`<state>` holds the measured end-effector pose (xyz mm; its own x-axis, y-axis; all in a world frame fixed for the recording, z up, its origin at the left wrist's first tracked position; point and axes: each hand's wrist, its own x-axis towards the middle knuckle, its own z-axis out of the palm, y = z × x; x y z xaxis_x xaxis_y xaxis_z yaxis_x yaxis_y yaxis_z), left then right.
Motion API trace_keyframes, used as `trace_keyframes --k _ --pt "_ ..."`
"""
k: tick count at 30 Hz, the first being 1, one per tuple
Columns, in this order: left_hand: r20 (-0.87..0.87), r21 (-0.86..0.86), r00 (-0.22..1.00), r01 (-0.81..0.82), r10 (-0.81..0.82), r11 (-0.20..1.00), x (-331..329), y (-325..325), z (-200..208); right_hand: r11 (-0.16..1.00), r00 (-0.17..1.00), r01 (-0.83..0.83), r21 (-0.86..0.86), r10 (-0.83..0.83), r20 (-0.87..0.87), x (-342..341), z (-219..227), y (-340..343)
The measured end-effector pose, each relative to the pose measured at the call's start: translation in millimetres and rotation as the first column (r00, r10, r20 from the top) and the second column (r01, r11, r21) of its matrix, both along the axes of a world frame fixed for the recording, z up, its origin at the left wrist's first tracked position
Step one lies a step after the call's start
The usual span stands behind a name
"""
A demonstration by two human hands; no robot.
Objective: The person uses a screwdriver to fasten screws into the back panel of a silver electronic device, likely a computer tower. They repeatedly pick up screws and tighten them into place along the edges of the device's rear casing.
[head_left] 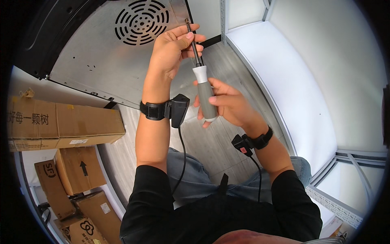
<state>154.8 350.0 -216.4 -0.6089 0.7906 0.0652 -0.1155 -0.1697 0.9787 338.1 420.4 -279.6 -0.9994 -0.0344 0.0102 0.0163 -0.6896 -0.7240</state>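
Observation:
A screwdriver with a grey and white handle and a long dark shaft points up and slightly left. My right hand is closed around its handle, thumb on the near side. Close to the tip, my left hand pinches the shaft between thumb and fingers. A small brassy piece shows at the tip; whether it is a screw I cannot make out. Behind it is the right edge of a large grey metal panel with a round pattern of vent slots; I cannot tell if the tip touches it.
Cardboard boxes stand on a rack at the left. A white shelf with a metal frame runs along the right. Grey wood-look floor lies below my hands. Cables hang from the black wrist devices on both forearms.

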Motion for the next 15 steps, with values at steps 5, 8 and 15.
trace_keyframes --k 5,8,15 --pt "-0.04 -0.034 0.998 -0.051 0.05 0.998 5 3 2 0.944 0.976 0.18 0.278 -0.207 0.07 -5 -11 -16" --pt "-0.095 -0.04 0.991 -0.1 0.096 0.994 5 5 -1 0.866 0.96 0.212 0.453 -0.272 0.072 -5 -9 -14" --pt "-0.095 -0.043 0.962 -0.26 0.255 0.965 14 15 -1 0.741 0.918 0.286 0.607 -0.395 0.049 -5 -9 -11"
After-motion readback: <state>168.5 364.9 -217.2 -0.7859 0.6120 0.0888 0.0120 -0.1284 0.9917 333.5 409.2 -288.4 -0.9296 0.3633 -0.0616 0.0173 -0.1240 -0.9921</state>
